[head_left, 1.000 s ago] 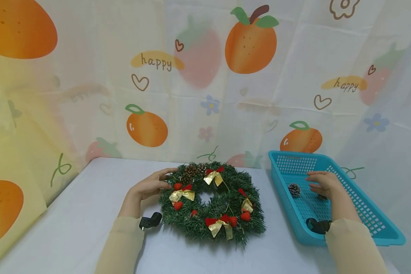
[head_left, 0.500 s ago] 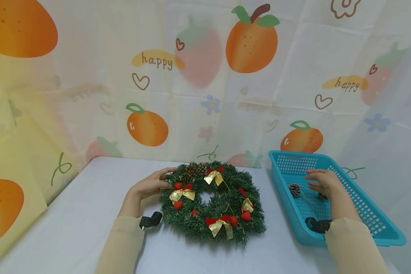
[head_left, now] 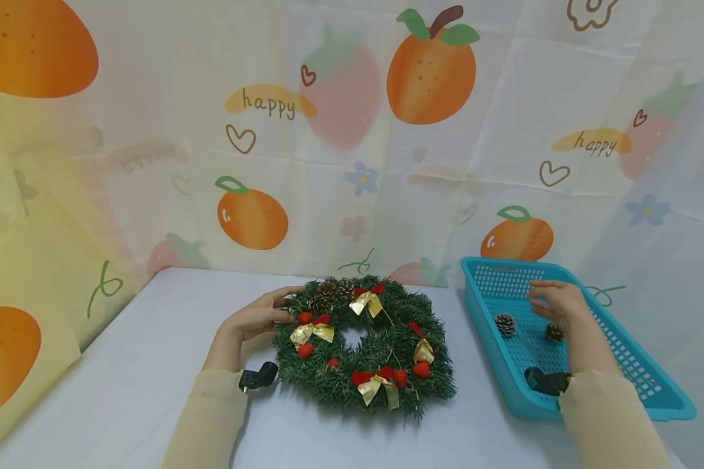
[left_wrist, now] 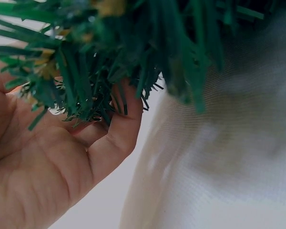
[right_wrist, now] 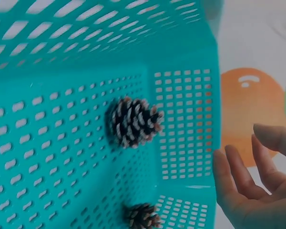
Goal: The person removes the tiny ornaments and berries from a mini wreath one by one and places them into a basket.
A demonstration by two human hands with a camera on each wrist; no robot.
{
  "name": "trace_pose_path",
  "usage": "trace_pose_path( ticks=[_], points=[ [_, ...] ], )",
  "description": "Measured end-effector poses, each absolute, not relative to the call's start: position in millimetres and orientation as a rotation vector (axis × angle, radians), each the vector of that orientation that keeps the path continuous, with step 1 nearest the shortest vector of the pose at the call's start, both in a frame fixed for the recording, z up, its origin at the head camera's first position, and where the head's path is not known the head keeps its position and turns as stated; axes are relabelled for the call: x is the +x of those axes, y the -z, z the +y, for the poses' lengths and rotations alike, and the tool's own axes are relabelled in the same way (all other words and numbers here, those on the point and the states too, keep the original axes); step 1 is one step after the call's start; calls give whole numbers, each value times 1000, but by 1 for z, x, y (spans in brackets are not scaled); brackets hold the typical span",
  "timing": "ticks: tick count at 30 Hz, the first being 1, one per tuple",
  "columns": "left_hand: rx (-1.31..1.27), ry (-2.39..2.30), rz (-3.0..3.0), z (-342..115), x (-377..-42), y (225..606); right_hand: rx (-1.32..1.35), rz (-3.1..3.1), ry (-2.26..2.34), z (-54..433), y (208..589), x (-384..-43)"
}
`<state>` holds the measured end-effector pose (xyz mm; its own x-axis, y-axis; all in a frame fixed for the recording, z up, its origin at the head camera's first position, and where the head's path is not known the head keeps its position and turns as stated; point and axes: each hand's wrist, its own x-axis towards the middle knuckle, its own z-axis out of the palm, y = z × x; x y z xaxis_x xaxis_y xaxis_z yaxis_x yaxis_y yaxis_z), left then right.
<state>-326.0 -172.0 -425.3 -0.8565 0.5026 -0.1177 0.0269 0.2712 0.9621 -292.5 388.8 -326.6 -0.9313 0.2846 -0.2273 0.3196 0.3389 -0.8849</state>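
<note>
- Cream fruit-printed curtain (head_left: 322,205) is hung at the far side; "happy" can be read on it at left and right, no brand made out.
- White desk (head_left: 135,371) is spread below.
- Blue basket (head_left: 529,352) is placed at right.
- Green wreath (head_left: 381,355), bow-trimmed, is set mid-desk, its left edge held by the curled left grip (head_left: 261,317).
- Right grip (head_left: 557,303), empty and relaxed, is raised over the basket; a reach seems underway.
- Two loose pine cones (head_left: 505,325) are left untouched inside; for one to be taken, fingers would need lowering and closing.
</note>
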Motion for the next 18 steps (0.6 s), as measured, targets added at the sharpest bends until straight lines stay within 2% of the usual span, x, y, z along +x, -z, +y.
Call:
trace_pose_path(
  ticks=[18],
  points=[
    [462,-1599,2163,-172,-325,425,422,2651,1781,375,304,-292]
  ],
)
